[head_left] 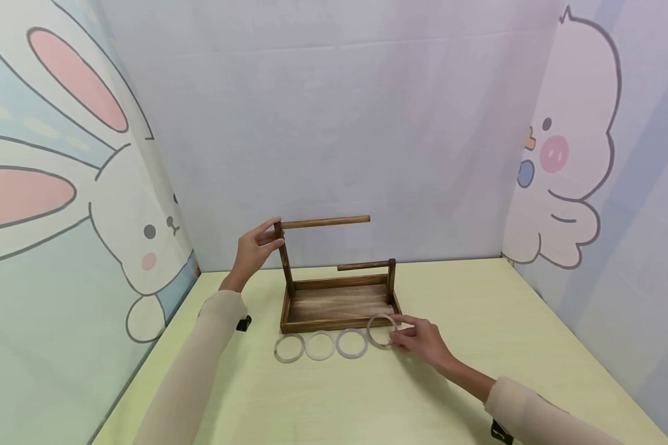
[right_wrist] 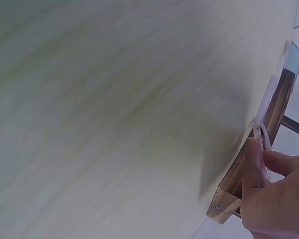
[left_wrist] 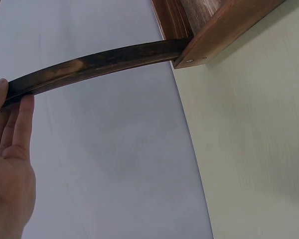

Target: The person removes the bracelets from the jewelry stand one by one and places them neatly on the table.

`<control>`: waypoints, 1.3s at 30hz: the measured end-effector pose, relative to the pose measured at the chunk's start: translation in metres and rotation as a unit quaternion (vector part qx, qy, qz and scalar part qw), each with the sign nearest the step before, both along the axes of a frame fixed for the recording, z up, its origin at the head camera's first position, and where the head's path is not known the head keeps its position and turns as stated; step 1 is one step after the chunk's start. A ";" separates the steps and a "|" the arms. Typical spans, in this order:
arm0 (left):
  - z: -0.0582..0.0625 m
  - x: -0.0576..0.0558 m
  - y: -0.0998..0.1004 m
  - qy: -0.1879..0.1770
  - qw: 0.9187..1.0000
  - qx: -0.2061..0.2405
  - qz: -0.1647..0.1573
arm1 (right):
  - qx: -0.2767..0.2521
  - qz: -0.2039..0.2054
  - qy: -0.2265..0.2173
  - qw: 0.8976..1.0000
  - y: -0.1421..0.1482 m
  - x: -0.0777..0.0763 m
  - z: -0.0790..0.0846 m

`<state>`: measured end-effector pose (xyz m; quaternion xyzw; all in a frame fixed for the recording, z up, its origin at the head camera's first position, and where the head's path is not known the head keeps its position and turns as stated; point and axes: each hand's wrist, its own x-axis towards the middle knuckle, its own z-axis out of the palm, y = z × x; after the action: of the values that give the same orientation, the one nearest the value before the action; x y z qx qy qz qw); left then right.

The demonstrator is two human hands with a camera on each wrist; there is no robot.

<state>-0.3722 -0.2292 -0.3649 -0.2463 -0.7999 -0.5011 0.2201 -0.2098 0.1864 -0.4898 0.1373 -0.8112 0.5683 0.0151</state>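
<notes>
A brown wooden rack (head_left: pixel 339 322) has a shallow tray base, a tall left post with a long bar, and a short right post with a shorter bar. At the top of the tall post (left_wrist: pixel 99 64), my left hand (head_left: pixel 254 250) grips the wood between thumb and fingers. My right hand (head_left: pixel 423 340) pinches a pale bangle (head_left: pixel 372 340) by its right side, lifted at the tray's front right corner. Left of it, three more bangles lie in a row on the table: a whitish one (head_left: pixel 339 351), a clear white one (head_left: pixel 308 352) and a greyish one (head_left: pixel 277 355).
The rack stands on a pale yellow-green table (head_left: pixel 323 408). Behind it rises a plain light wall cloth (head_left: pixel 334 136). Side panels carry a cartoon rabbit (head_left: pixel 128 228) on the left and a cartoon chick (head_left: pixel 579 111) on the right.
</notes>
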 end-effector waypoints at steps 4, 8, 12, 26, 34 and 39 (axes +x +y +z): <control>0.001 0.002 0.000 -0.007 1.000 -0.005 0.008 | 0.017 0.001 -0.001 1.000 0.003 0.000 -0.001; 0.001 0.003 0.000 -0.012 1.000 -0.007 0.013 | 0.025 -0.006 -0.002 1.000 0.003 0.000 -0.001; 0.002 0.005 0.000 -0.017 1.000 -0.007 0.014 | 0.021 -0.011 -0.008 1.000 0.004 0.002 0.000; 0.002 0.005 0.000 -0.019 1.000 -0.003 0.014 | 0.015 -0.028 -0.012 0.999 0.006 0.000 -0.008; 0.001 0.005 0.001 -0.018 1.000 -0.003 0.012 | 0.023 -0.044 -0.005 0.999 0.005 0.002 -0.009; 0.003 0.007 0.001 -0.010 1.000 -0.002 0.012 | 0.036 -0.056 0.008 0.998 0.003 0.003 -0.008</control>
<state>-0.3652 -0.2280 -0.3617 -0.2321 -0.8059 -0.4993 0.2176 -0.2071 0.1899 -0.4977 0.0967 -0.8374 0.5358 0.0483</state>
